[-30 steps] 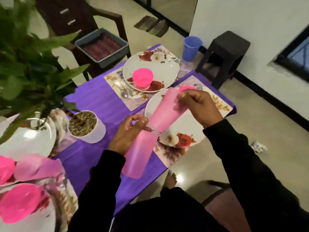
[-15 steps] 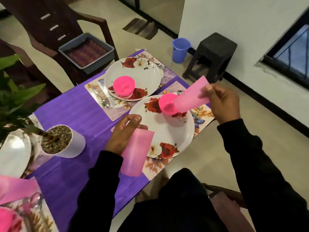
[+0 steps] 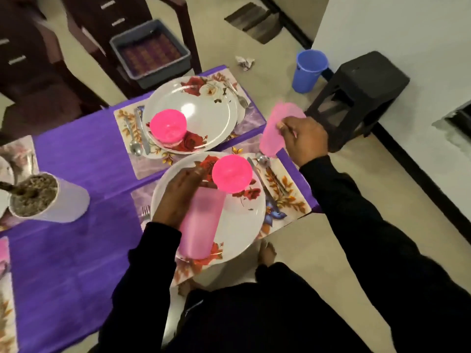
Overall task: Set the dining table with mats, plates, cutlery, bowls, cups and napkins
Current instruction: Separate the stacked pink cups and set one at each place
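Two floral plates sit on floral mats on the purple tablecloth [image 3: 84, 159]. The near plate [image 3: 242, 225] and the far plate [image 3: 204, 118] each carry an upturned pink bowl, the near bowl [image 3: 232, 173] and the far bowl [image 3: 168, 126]. My left hand [image 3: 178, 197] grips a pale pink cup [image 3: 201, 222] over the near plate. My right hand [image 3: 303, 138] holds a second pink cup [image 3: 272, 133], blurred, over the table's far right corner beside the near mat [image 3: 288, 197]. A spoon and knife [image 3: 265, 166] lie right of the near plate. More cutlery [image 3: 137, 138] lies left of the far plate.
A white plant pot [image 3: 48, 197] stands at the left of the table. A chair holding a grey tray [image 3: 150, 52] is behind the table. On the floor stand a blue cup [image 3: 309, 70] and a black stool [image 3: 356, 98], with crumpled paper [image 3: 244, 62] nearby.
My right hand has carried its pink cup away from the left one, out past the near bowl to the table's right corner. My left hand has shifted with its cup over the near plate.
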